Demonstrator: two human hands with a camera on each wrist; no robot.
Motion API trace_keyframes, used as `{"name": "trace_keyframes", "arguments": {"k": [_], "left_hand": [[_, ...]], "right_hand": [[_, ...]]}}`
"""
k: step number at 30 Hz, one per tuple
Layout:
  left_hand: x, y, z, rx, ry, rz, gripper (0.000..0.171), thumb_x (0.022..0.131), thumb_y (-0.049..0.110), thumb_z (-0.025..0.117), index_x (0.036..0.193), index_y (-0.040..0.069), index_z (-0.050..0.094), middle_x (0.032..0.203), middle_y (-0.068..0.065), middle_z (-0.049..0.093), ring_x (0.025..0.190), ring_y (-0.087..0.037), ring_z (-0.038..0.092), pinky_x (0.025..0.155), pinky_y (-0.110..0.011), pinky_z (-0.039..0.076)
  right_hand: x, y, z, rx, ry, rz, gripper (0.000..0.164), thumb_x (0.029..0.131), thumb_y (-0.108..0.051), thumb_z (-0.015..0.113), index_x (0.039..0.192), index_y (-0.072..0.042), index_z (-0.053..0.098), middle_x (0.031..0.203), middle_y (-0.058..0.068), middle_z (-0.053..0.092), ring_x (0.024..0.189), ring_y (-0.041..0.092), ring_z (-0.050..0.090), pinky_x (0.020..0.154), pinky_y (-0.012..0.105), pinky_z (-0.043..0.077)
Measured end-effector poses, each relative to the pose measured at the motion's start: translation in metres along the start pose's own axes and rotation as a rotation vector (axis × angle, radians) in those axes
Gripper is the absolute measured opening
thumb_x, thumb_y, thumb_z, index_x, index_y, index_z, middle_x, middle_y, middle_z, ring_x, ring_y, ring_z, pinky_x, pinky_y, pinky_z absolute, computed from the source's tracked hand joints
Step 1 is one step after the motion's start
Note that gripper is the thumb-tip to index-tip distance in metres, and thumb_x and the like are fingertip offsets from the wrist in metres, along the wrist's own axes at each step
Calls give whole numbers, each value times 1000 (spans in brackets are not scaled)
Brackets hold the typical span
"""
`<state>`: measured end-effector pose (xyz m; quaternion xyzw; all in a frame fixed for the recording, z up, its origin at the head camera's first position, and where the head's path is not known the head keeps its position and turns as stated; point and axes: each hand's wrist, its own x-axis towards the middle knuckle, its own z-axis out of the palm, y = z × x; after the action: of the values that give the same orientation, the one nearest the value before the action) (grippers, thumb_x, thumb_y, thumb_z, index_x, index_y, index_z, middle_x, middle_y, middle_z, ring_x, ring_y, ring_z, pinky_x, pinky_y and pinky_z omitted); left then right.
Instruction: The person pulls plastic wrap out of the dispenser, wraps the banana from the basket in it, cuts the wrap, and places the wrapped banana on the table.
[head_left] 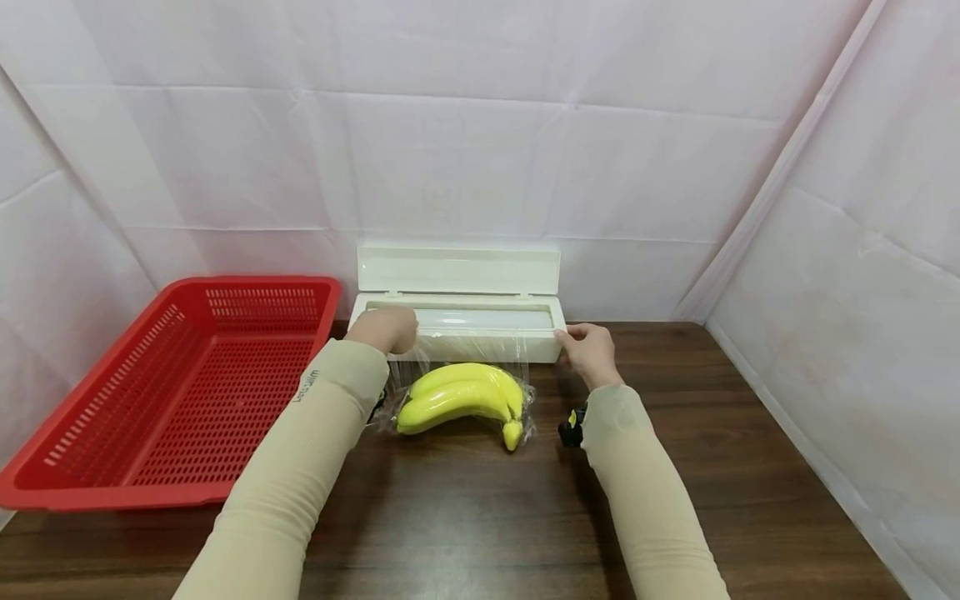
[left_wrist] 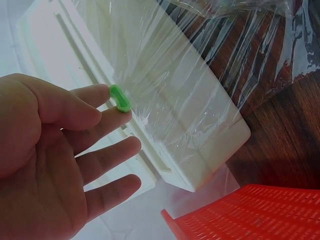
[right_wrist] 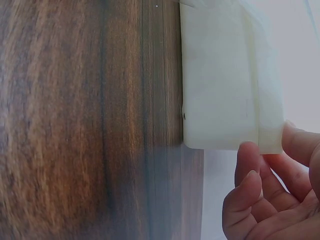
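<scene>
A white cling film dispenser point(head_left: 480, 346) stands on the table with its lid point(head_left: 459, 271) raised, a roll of film point(head_left: 480, 318) inside. Clear film point(left_wrist: 170, 90) stretches over its front edge down to a bunch of bananas point(head_left: 457, 400), which is wrapped in film. At the dispenser's left end, my left hand point(head_left: 384, 327) pinches a small green slide cutter point(left_wrist: 120, 99) between thumb and index finger; the other fingers are extended. My right hand point(head_left: 590, 354) grips the dispenser's right end, thumb on the upper edge, as the right wrist view shows.
A red plastic basket point(head_left: 330, 321) sits to the left, close to the dispenser. White cloth walls point(head_left: 465, 167) enclose the back and sides of the dark wooden table point(head_left: 465, 517).
</scene>
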<state>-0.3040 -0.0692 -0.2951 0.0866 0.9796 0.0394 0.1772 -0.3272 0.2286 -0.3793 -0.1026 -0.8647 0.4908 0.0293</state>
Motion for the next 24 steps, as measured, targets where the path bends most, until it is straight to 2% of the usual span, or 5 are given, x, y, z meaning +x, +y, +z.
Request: {"name": "trace_keyframes", "arguments": {"k": [6, 11, 19, 24], "left_hand": [[0, 1, 1, -2, 10, -23, 25, 86, -2, 34, 66, 12, 40, 95, -12, 54, 74, -21, 43, 64, -35, 37], [-1, 2, 2, 1, 16, -33, 26, 88, -1, 35, 66, 12, 41, 91, -12, 53, 73, -21, 42, 64, -35, 37], [-3, 3, 1, 28, 22, -17, 29, 87, -2, 34, 62, 13, 38, 78, -9, 48, 68, -18, 39, 63, -34, 37], [-4, 1, 2, 31, 40, -17, 28, 86, -2, 35, 62, 13, 39, 79, -9, 49, 69, -19, 42, 64, -35, 38]], "right_hand": [[0, -1, 0, -4, -6, 6, 39, 95, -26, 56, 125, -1, 57, 117, 22, 60, 89, 37, 65, 73, 43, 53], [-1, -2, -1, -8, -10, 2, 39, 95, -26, 56, 125, -1, 57, 117, 22, 60, 83, 33, 66, 76, 45, 52], [-2, -2, -2, -11, -18, -8, 39, 95, -25, 55, 125, 0, 57, 119, 22, 60, 83, 33, 66, 78, 45, 52], [-2, -2, -2, -10, -25, -6, 40, 95, -25, 55, 126, 0, 56, 118, 23, 60, 83, 34, 66, 78, 45, 52]]}}
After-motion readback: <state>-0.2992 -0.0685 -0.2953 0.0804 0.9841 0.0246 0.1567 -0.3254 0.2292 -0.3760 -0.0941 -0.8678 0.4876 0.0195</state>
